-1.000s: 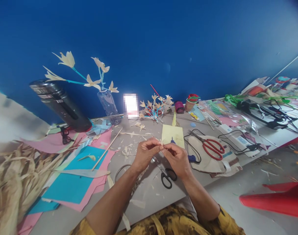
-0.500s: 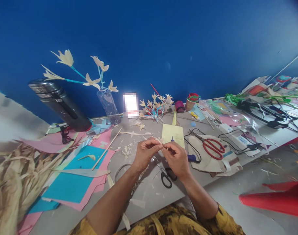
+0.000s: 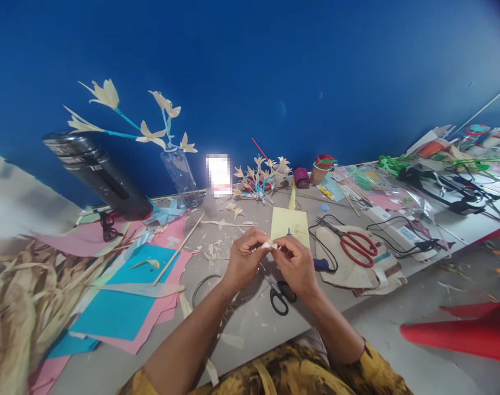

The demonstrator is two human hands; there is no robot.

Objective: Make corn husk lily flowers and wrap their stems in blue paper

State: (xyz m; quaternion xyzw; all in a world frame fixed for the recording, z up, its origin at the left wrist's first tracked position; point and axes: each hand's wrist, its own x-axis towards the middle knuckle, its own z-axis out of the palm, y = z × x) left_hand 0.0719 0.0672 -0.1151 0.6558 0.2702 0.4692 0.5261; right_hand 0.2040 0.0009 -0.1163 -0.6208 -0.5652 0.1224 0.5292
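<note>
Both hands meet over the middle of the table, fingertips pinched around one small cream-white piece (image 3: 268, 244), which looks like dried husk. My left hand (image 3: 245, 257) grips it from the left with thumb and forefinger. From the right, my right hand (image 3: 294, 266) pinches its other side. Much of the piece is hidden by the fingers. Black-handled scissors (image 3: 279, 300) lie under and between my hands. Behind my right hand is a yellow paper sheet (image 3: 283, 219). Pale scraps (image 3: 212, 251) are scattered left of my left hand.
Red-handled scissors (image 3: 357, 249) rest on a cloth pad (image 3: 344, 277) at right, near a glue gun's blue part (image 3: 321, 264). Blue paper (image 3: 126, 307) and dried husks (image 3: 11, 307) lie left. A dark flask (image 3: 110, 184), a bottle vase (image 3: 180, 178) and husk flowers (image 3: 258, 178) stand behind.
The small cream piece shows more plainly between my fingertips, its white face now turned toward me. Both hands stay in nearly the same place. The view has shifted slightly.
</note>
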